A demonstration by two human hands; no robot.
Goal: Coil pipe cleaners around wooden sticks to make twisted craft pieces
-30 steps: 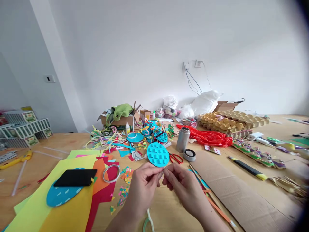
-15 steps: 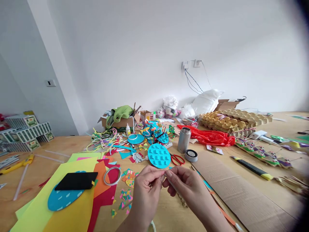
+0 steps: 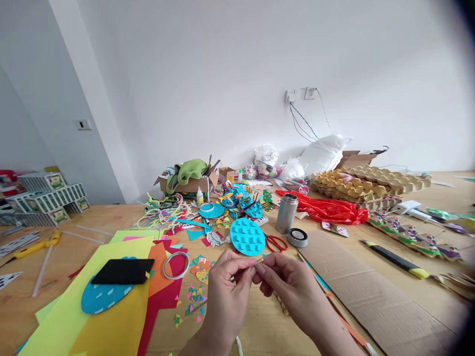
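Observation:
My left hand (image 3: pixel 229 291) and my right hand (image 3: pixel 289 287) meet fingertip to fingertip above the near table, both closed in a pinch. A tiny pale sliver (image 3: pixel 260 260) shows between the fingertips, too small to name. Just beyond lies a blue paper disc (image 3: pixel 247 237) covered in raised folded squares. Red-handled scissors (image 3: pixel 276 243) rest at its right. To the left of my left hand are paper fish (image 3: pixel 201 270) and small coloured paper scraps (image 3: pixel 196 295). A roll of tape (image 3: pixel 176 265) sits on the coloured paper farther left.
A steel flask (image 3: pixel 287 213) stands open behind its lid (image 3: pixel 297 237). Cardboard (image 3: pixel 365 291) and a utility knife (image 3: pixel 395 259) lie right. A black phone-like slab (image 3: pixel 123 271) rests on yellow paper (image 3: pixel 111 326). Egg trays (image 3: pixel 345 188) and a red plastic bag (image 3: pixel 326 208) are behind.
The view has turned slightly left, so the table's things appear shifted right. Both hands remain pinched together, and the pale sliver now shows a little more clearly.

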